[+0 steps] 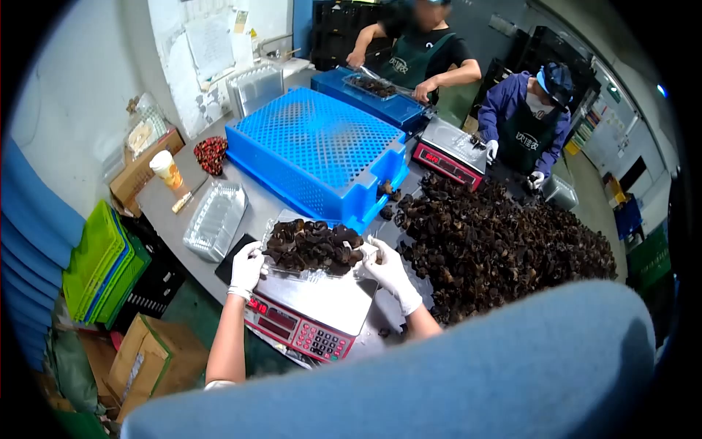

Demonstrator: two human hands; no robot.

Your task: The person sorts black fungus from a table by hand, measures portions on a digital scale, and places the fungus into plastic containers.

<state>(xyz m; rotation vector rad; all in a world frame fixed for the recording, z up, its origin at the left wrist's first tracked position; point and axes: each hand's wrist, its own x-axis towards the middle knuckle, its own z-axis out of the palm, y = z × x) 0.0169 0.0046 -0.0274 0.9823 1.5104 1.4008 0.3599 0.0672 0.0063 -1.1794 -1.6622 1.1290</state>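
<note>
A clear plastic tray (316,276) heaped with dark wood ear mushrooms (311,245) is over the metal pan of a red-framed scale (322,300). My left hand (248,269), in a white glove, grips the tray's left end. My right hand (391,272), gloved too, has its fingers curled at the right end, with a dark bit of mushroom showing among them. Whether the tray rests on the pan or is slightly raised I cannot tell. To the right, a large pile of wood ear mushrooms (504,245) spreads over the table.
Beyond the tray stands an upturned blue crate (322,139). Empty clear trays (216,219) and a paper cup (167,170) are on the left. Across the table, one person handles a filled tray (373,86); another works beside a second scale (450,150). A blue surface (439,366) blocks the foreground.
</note>
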